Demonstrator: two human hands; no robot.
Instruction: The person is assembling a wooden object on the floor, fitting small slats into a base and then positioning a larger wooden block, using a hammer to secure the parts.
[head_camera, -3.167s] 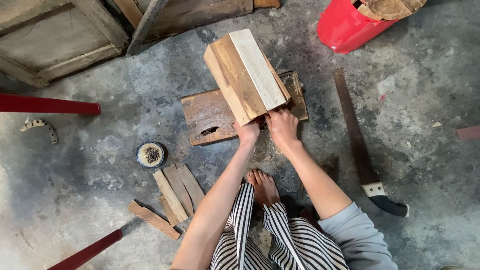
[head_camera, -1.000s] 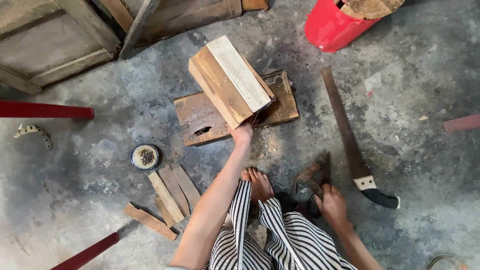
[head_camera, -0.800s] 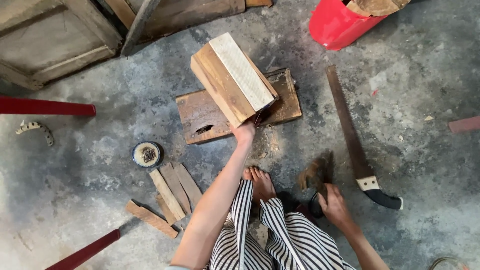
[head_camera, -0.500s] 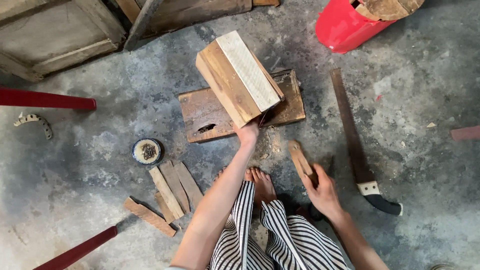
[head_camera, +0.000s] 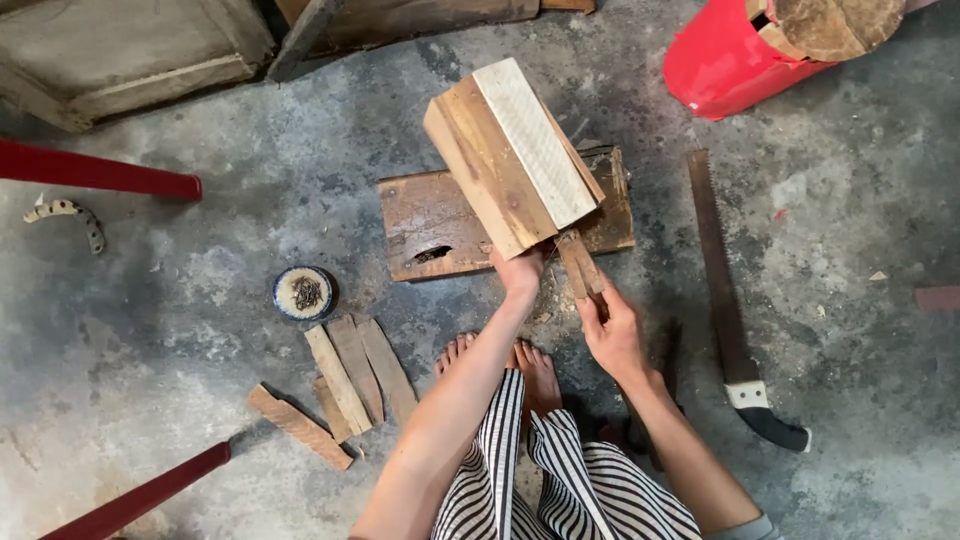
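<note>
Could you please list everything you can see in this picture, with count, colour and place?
wooden box: one, brown with a pale face, tilted on the board
board: one, dark brown, flat on the floor, centre
wooden stick: one, brown, at the box's lower edge
saw: one, rusty blade, black and white handle, right
red container: one, top right
small dish: one, blue-rimmed, left of centre
wood slats: several, brown, lower left
left hand: one, holding the box's lower end
right hand: one, gripping the stick
</note>
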